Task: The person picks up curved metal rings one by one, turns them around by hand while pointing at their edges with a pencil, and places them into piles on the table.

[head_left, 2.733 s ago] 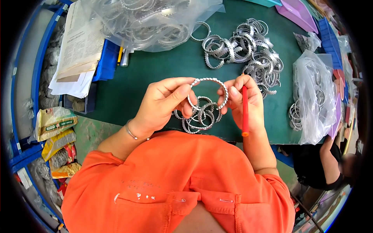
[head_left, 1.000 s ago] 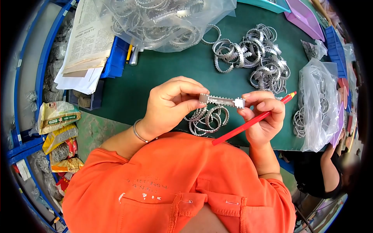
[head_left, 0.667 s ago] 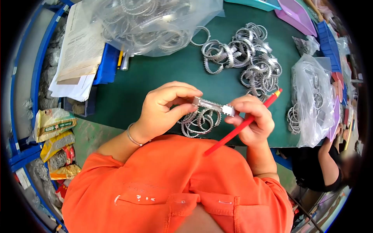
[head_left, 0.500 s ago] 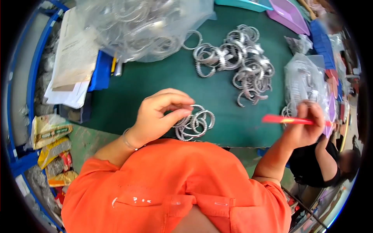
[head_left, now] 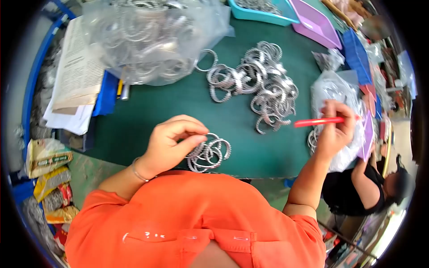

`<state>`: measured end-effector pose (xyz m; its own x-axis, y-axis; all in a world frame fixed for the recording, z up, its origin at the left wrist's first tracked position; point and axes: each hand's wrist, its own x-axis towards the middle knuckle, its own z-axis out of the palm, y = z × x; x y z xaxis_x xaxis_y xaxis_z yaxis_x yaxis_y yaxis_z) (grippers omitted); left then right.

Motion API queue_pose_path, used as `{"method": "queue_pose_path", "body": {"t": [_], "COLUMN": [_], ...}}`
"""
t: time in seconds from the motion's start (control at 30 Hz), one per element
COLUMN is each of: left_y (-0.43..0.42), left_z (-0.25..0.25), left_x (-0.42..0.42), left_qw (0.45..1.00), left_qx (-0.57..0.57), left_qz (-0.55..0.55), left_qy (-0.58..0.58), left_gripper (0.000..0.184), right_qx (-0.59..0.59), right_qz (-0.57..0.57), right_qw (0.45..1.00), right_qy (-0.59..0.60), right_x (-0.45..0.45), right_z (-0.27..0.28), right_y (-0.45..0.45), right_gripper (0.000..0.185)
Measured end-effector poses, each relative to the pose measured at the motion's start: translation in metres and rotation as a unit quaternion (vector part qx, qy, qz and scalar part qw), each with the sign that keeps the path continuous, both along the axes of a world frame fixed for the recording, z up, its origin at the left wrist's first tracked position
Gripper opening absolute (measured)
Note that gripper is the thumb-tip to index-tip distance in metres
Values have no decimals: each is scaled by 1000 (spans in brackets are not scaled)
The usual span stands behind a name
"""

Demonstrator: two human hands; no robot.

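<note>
My left hand [head_left: 174,142] is closed in a pinch at the upper left edge of a small heap of twisted silver bangles [head_left: 209,156] near the table's front edge. Its thumb and fingertips grip the rim of one bangle. My right hand [head_left: 335,127], raised over the right side of the table, is wrapped round a slim red pen-like tool [head_left: 315,122]. The tool points left; its exact kind is unclear. Farther back lies a larger pile of silver bangles [head_left: 263,82], several of them with a gap in the ring.
A big clear plastic bag [head_left: 147,49] full of bangles fills the back left, beside papers [head_left: 76,73]. Behind are a turquoise tray [head_left: 263,17] and a purple tray [head_left: 315,27]. More bags [head_left: 339,91] stand at right, near a person in black [head_left: 353,192].
The view has shifted, so the table things appear lower and farther left. My right hand has lifted slightly with the red tool. My left hand stays at the small heap.
</note>
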<state>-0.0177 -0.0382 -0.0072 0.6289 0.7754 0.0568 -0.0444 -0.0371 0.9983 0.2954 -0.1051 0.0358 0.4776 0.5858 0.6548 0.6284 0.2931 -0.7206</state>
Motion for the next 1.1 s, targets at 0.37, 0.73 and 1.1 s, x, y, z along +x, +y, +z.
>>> {"method": "queue_pose_path", "body": {"t": [0.37, 0.73, 1.1], "left_y": [-4, -1, 2], "left_z": [0, 5, 6], "left_x": [-12, 3, -5], "left_qw": [1000, 984, 971], "left_qx": [-4, -120, -235], "left_qz": [14, 54, 8], "left_qy": [-6, -118, -36], "left_gripper": [13, 41, 26], "right_qx": [-102, -172, -141], "right_qz": [184, 418, 320], "right_qw": [902, 759, 786], "right_qy": [-378, 469, 510], "right_x": [-97, -107, -113], "right_z": [-49, -19, -53], "right_y": [110, 42, 13], "right_gripper": [18, 16, 10]}}
